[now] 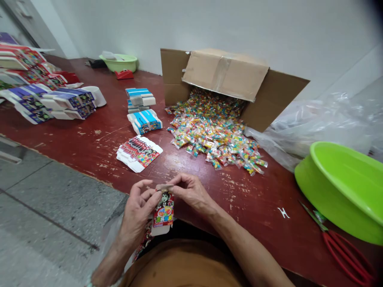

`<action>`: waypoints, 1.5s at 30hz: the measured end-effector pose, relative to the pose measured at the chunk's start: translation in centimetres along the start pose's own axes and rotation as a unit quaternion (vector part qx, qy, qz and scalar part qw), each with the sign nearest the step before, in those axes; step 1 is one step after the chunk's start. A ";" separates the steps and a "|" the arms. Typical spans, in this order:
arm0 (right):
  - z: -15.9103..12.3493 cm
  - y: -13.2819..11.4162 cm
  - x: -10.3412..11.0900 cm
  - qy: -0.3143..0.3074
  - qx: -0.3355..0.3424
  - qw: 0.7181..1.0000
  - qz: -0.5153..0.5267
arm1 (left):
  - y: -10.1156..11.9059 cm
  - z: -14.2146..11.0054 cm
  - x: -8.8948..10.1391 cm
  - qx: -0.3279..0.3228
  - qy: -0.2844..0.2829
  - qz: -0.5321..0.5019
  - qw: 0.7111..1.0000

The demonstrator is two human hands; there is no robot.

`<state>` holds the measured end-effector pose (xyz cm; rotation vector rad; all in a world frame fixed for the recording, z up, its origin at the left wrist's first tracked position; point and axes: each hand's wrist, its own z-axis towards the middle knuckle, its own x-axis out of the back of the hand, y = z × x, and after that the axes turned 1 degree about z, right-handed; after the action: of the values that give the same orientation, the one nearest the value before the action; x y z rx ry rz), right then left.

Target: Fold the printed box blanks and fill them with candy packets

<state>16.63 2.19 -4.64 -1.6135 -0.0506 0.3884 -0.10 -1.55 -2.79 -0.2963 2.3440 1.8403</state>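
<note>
A small red printed candy box (164, 211) hangs between my hands at the table's front edge, its flap at the lower end open. My left hand (136, 209) grips the box's left side, thumb on the front panel. The fingers of my right hand (191, 193) pinch the flap at its upper end. Just beyond lies a fanned stack of flat red boxes (139, 153). Farther off, many small clear packets of colourful candy (212, 131) spill out of a tipped cardboard carton (224, 73).
Blue-and-white flat boxes (145, 119) lie behind the red stack; purple boxes (68, 99) and red ones are piled at left. On the right are a green basin (338, 187), red-handled scissors (344, 251) and plastic sheeting (323, 119). A pale green bowl (122, 63) stands at the back.
</note>
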 end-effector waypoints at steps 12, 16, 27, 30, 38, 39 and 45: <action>-0.3 -1.8 0.4 -0.054 -0.070 0.995 0.040 | -0.3 -0.3 -0.9 0.147 -0.089 -0.036 0.984; 0.1 -2.0 0.8 -0.030 -0.055 0.998 -0.032 | -0.4 -0.2 -0.8 0.140 -0.097 -0.010 0.985; -0.3 -3.0 1.7 -0.098 0.121 0.959 -0.238 | -1.1 0.1 -0.5 0.109 -0.095 0.032 0.989; -0.2 -3.3 1.9 -0.143 0.133 0.947 -0.254 | -1.0 0.1 -0.6 0.113 -0.096 0.029 0.989; -0.7 -1.4 2.3 -0.136 0.150 0.924 -0.323 | -2.1 1.0 -1.9 0.116 -0.086 -0.026 0.989; -0.9 -1.2 2.9 -0.125 0.148 0.917 -0.348 | -2.2 0.9 -2.1 0.118 -0.092 -0.048 0.988; -1.2 -0.1 10.8 0.226 0.105 0.771 -0.586 | -2.0 -0.7 -1.5 0.190 -0.089 -0.138 0.968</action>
<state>27.15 3.90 -6.90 -1.1303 -0.5936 -0.9389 1.81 -2.58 -4.17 -0.3676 2.3279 1.2108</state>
